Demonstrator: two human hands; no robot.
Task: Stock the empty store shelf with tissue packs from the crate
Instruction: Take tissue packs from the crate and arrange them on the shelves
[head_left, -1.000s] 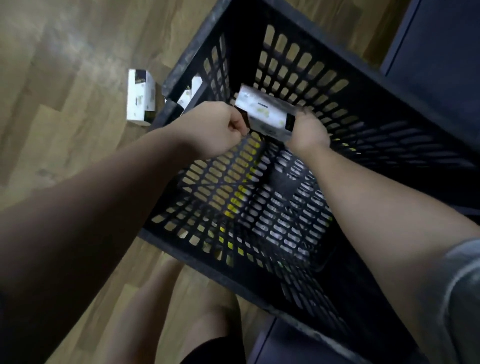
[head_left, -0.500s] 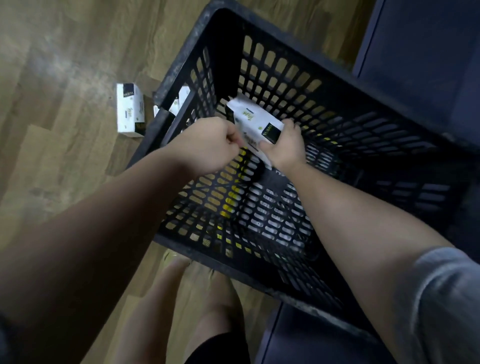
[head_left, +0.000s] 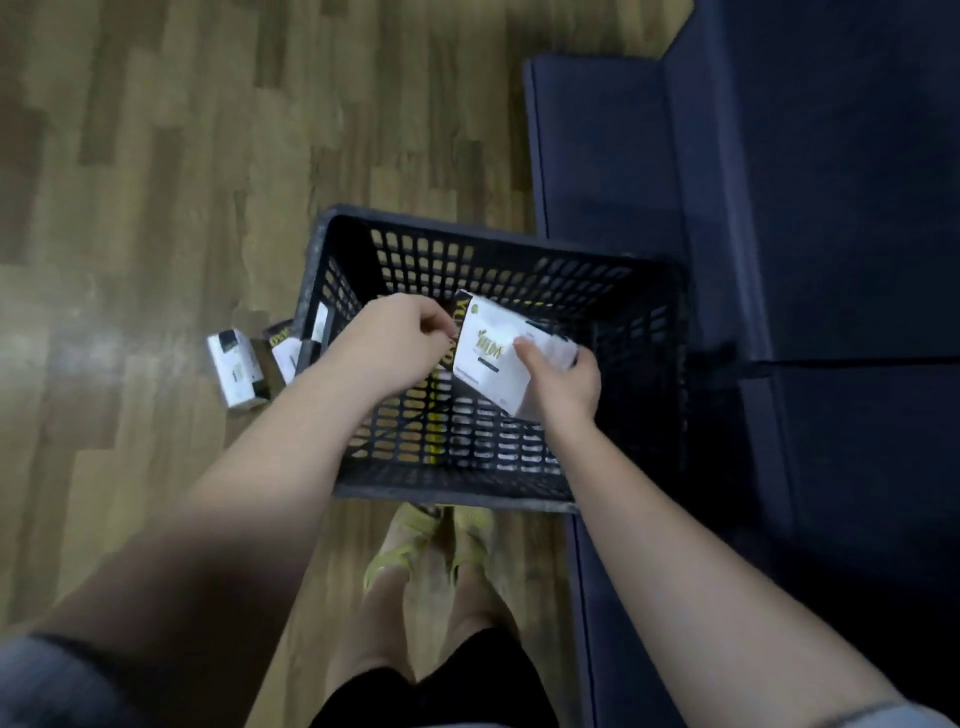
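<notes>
A black slatted plastic crate (head_left: 467, 491) stands on the wood floor; its visible bottom shows no packs. Above it I hold a white tissue pack (head_left: 485, 356) with a black and yellow end. My right hand (head_left: 563, 379) grips the pack's lower right side, thumb on its top face. At the pack's left end my left hand (head_left: 402, 343) is closed, fingers pinching the black edge. Three more white tissue packs (head_left: 236, 371) lie on the floor just left of the crate.
A dark blue shelf unit (head_left: 779, 208) stands to the right of the crate and runs along the right side of the view. My legs and feet in yellow shoes (head_left: 415, 540) are directly below the crate. Wood floor (head_left: 156, 182) spreads to the left.
The view has pulled up and back, so the crate looks smaller and farther. Both hands have lifted the pack out of the crate; it is now turned with its printed face up.
</notes>
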